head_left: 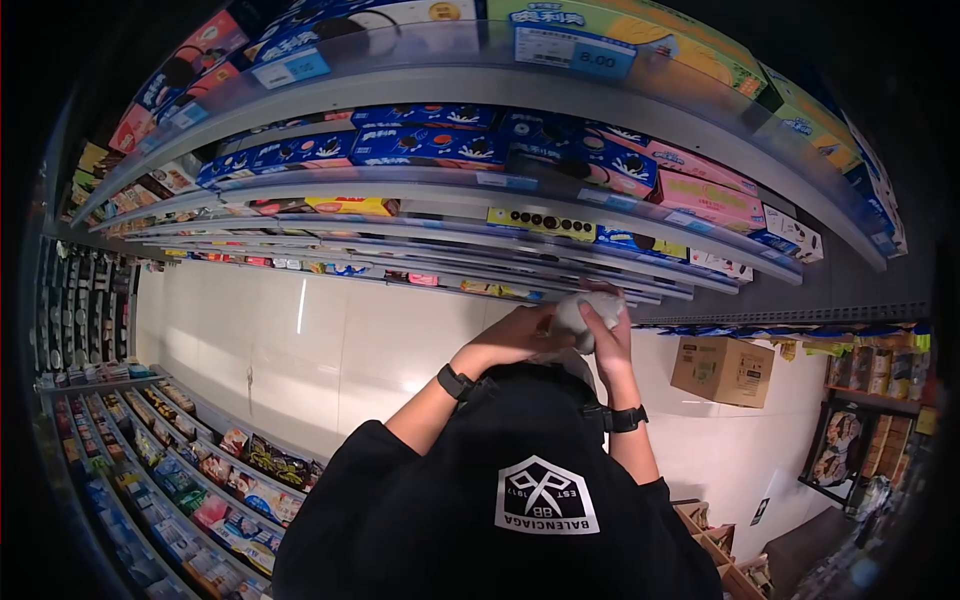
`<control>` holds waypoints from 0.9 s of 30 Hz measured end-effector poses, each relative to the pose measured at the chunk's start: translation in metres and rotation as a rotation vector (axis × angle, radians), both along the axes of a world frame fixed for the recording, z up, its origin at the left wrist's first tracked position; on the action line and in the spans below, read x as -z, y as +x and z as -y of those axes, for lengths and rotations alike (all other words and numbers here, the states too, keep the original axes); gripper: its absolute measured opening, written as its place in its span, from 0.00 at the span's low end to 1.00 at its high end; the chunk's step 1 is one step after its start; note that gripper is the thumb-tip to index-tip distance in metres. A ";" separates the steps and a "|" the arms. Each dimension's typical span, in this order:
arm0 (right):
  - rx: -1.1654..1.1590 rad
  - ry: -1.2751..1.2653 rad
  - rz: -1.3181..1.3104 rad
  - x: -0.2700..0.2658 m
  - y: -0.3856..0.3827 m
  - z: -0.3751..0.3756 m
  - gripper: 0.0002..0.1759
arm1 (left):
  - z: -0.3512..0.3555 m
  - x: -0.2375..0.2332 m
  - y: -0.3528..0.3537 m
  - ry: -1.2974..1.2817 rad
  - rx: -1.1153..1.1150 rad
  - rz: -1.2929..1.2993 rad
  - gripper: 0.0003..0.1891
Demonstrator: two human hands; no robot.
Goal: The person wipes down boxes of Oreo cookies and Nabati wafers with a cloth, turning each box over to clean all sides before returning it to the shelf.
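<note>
Both my hands are together in front of my chest, close to the lower shelf edges. Between them is a crumpled, greyish-white bundle that looks soft like cloth; its exact kind does not show. My left hand closes on the bundle from the left, with part of its fingers hidden. From the right, my right hand wraps round it, thumb laid across the front. Just beyond the hands run shelf rows with blue cookie boxes and a pink box.
Price tags line the front rails of the tall shelf ahead. A cardboard box stands on the pale tiled floor to the right. Packaged snacks fill a low shelf at left. More goods stand at far right.
</note>
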State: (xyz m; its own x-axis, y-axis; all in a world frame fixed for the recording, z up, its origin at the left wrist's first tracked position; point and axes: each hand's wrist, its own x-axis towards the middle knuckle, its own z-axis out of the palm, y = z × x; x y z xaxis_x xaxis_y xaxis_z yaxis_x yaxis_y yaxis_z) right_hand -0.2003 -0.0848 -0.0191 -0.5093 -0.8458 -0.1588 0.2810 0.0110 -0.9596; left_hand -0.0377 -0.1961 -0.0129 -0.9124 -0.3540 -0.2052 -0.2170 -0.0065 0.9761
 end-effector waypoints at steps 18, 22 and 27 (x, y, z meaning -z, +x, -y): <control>-0.116 0.065 -0.595 -0.001 0.195 -0.036 0.48 | -0.030 0.066 0.203 0.168 -0.374 0.011 0.20; -0.353 0.090 -0.708 -0.004 0.227 -0.034 0.41 | -0.046 0.046 0.234 0.333 -0.370 -0.156 0.17; -0.401 0.139 -0.458 -0.015 0.259 -0.031 0.44 | -0.051 0.030 0.272 0.449 -0.332 -0.251 0.15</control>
State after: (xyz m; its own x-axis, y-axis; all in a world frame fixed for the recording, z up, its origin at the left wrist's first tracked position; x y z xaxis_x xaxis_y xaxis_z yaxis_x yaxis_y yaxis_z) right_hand 0.0584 -0.0543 -0.0037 -0.1987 -0.9725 -0.1216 -0.2107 0.1635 -0.9638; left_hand 0.2347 -0.1454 -0.0433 -0.8080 -0.5564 -0.1939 0.1030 -0.4574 0.8833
